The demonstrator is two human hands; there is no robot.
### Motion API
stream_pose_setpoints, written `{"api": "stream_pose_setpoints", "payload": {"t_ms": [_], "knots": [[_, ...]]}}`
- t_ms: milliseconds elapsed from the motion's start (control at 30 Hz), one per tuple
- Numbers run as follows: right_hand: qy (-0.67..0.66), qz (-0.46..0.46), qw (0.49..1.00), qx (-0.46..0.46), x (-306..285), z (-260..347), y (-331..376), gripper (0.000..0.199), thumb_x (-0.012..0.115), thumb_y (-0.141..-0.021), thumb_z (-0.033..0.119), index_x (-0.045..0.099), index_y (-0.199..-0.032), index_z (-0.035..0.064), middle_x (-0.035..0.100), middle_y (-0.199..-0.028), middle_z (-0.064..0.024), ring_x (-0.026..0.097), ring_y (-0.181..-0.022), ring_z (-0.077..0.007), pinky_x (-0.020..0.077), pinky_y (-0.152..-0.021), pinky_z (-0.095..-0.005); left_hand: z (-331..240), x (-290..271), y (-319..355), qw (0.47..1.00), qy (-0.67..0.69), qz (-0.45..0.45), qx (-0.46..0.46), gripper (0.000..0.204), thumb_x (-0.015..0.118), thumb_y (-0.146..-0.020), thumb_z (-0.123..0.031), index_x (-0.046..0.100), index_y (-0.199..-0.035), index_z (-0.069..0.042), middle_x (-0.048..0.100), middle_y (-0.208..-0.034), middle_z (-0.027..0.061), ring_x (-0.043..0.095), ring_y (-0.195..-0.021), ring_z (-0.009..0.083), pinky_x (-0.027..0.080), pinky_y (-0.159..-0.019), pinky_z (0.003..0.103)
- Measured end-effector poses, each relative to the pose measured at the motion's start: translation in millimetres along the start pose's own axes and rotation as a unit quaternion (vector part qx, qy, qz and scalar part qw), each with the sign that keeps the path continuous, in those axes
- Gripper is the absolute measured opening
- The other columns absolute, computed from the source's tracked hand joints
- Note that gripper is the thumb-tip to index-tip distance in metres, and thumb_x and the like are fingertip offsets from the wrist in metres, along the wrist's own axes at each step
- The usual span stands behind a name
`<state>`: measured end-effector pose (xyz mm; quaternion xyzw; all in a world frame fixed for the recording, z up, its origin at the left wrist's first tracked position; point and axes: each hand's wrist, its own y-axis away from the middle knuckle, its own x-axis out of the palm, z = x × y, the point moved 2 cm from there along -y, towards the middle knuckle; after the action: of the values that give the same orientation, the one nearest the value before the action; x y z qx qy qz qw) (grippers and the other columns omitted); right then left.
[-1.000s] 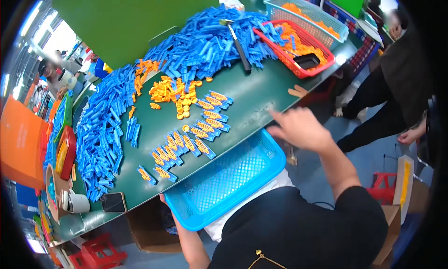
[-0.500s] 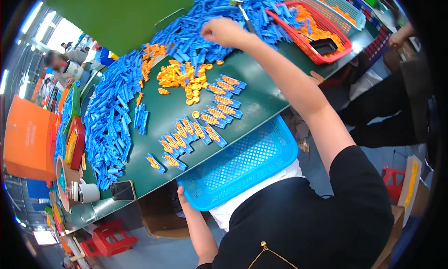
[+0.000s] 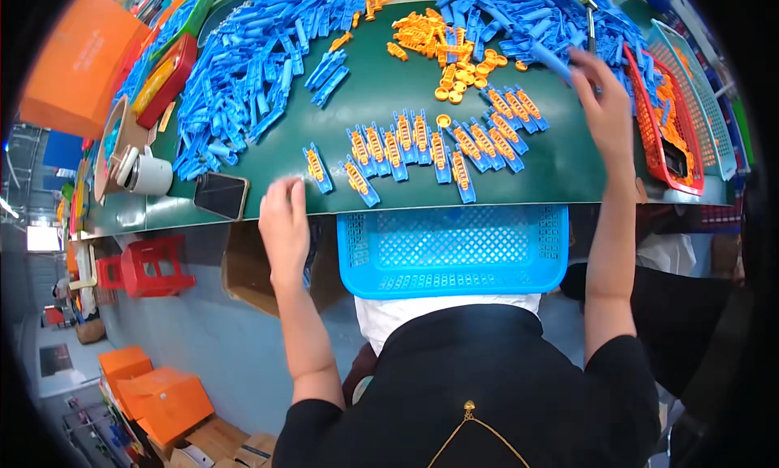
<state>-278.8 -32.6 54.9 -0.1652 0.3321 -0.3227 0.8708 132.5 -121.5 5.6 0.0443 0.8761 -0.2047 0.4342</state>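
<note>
My right hand (image 3: 604, 103) is raised over the right of the table, thumb and fingers closed on a long blue plastic piece (image 3: 552, 62), blurred by motion. My left hand (image 3: 284, 233) is at the table's front edge, fingers slightly bent and apart, with nothing visible in it. Between my hands, an uneven row of blue pieces with orange ladder-like inserts (image 3: 403, 137) lies on the green table (image 3: 324, 135). Behind the row are a pile of orange inserts (image 3: 422, 32) and several round orange caps (image 3: 461, 79). A blue basket (image 3: 454, 285) rests at my lap.
Large heaps of loose blue pieces (image 3: 235, 70) spread along the back and left. A red basket (image 3: 682, 127) of orange parts stands at right, beside a light-blue basket (image 3: 706, 95). A hammer-like tool (image 3: 590, 22) lies on the heap. A phone (image 3: 221, 195) and mug (image 3: 150, 174) sit front left.
The view has turned and straightened toward the table. My right hand has come back from the blue heap with a blue piece. My left hand has risen from beside the basket to the table edge.
</note>
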Motion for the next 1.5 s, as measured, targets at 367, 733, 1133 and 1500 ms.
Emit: {"api": "stream_pose_setpoints", "payload": {"t_ms": [367,733,1133,1500], "knots": [[0.35,-0.169,0.921,-0.035,-30.6,-39.3,120.0,0.014,0.059,-0.082,0.011,0.068,-0.093,0.0074,0.059,-0.095,-0.0068,0.05,-0.091,-0.0259,0.0391,-0.081,-0.0343,-14.2,28.6,-11.5,0.998,-0.047,-0.039,-0.011,0.021,0.052,-0.09,-0.019,0.055,-0.098,0.0,0.06,-0.092,0.0135,0.057,-0.084,0.0281,0.043,-0.075,0.036],[0.342,-0.122,0.931,0.045,-28.0,-63.8,104.5,0.021,0.057,-0.085,0.018,0.068,-0.1,0.0079,0.057,-0.105,-0.0073,0.048,-0.101,-0.0263,0.0398,-0.086,-0.0355,-38.6,25.3,9.8,0.622,0.78,-0.046,-0.048,0.02,0.053,-0.087,-0.013,0.055,-0.102,0.0,0.055,-0.085,0.0071,0.05,-0.074,0.0166,0.043,-0.085,0.035],[0.295,-0.125,0.947,0.034,-21.8,-56.0,106.4,0.027,0.066,-0.077,0.014,0.066,-0.102,0.0069,0.054,-0.084,-0.0092,0.051,-0.082,-0.0269,0.0416,-0.073,-0.0363,-118.0,67.5,27.8,0.522,0.836,0.13,-0.107,0.015,0.043,-0.092,-0.01,0.045,-0.106,-0.005,0.047,-0.089,0.0036,0.043,-0.069,0.0137,0.034,-0.063,0.028],[-0.37,0.006,0.926,0.07,48.8,74.1,160.6,0.032,0.063,-0.083,0.011,0.061,-0.113,0.0037,0.052,-0.091,-0.0066,0.053,-0.083,-0.015,0.0431,-0.074,-0.0248,-145.3,90.7,57.7,0.47,0.82,0.22,-0.241,0.019,0.037,-0.093,-0.019,0.044,-0.103,-0.004,0.042,-0.079,0.0032,0.041,-0.067,0.0131,0.037,-0.053,0.026]]}}
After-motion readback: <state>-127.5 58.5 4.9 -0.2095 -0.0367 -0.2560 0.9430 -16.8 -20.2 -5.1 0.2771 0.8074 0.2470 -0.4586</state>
